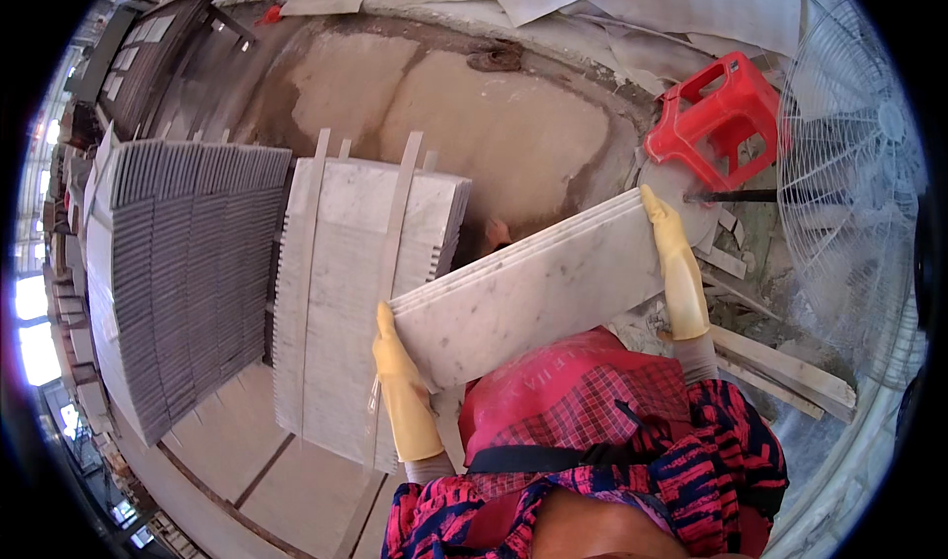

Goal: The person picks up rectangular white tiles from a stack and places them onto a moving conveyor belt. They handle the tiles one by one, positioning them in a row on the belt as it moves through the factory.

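I hold a small stack of marble slabs, white with grey veining, in front of my body. The stack is tilted, its right end farther from me than its left. My left hand, in a yellow rubber glove, grips the left end. My right hand, gloved the same way, grips the right end near its far corner. The fingers under the slabs are mostly hidden. Left of my left hand stands a larger stack of marble slabs with pale wooden strips across it.
Farther left is a tall row of stacked slabs. A red plastic stool and a large wire-caged fan stand at the right. Wooden boards lie below them. What looks like another person's hand shows behind the held slabs.
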Tool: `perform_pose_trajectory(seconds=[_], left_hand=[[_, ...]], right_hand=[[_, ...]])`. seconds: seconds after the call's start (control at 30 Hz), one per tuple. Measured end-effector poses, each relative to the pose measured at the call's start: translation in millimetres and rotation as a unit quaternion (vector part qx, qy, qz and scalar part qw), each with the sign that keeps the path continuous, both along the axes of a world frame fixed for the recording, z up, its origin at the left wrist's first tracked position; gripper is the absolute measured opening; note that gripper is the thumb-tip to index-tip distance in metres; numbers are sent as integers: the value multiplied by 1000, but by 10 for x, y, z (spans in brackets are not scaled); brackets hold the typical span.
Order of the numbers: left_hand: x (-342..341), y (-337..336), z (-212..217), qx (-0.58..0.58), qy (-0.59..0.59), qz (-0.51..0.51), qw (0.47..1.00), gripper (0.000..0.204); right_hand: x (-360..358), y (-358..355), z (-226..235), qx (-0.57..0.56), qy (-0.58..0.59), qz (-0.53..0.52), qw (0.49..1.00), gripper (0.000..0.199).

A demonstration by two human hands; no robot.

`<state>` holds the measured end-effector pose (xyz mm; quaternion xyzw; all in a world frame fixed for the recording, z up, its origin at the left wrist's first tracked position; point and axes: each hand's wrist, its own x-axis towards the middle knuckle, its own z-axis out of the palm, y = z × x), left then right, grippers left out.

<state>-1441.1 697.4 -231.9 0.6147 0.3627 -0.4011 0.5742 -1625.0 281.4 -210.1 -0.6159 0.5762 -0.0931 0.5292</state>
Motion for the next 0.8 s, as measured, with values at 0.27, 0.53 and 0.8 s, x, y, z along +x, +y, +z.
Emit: perform_pose_trajectory(seconds=[0.27,0.53,0.8], left_hand=[[1262,-1217,-373,-35,4,8,999,79],[2431,-1963,-395,42,-65,1,997,80],[3398,-2454,-878,-1,-71,25,997,85]], right_hand=[[1340,-1261,-207,-21,20,8,1000,72],[2589,-1973,-213,41,-43,13,998,65],[3783,-2661,-456,-25,-4,31,999,69]])
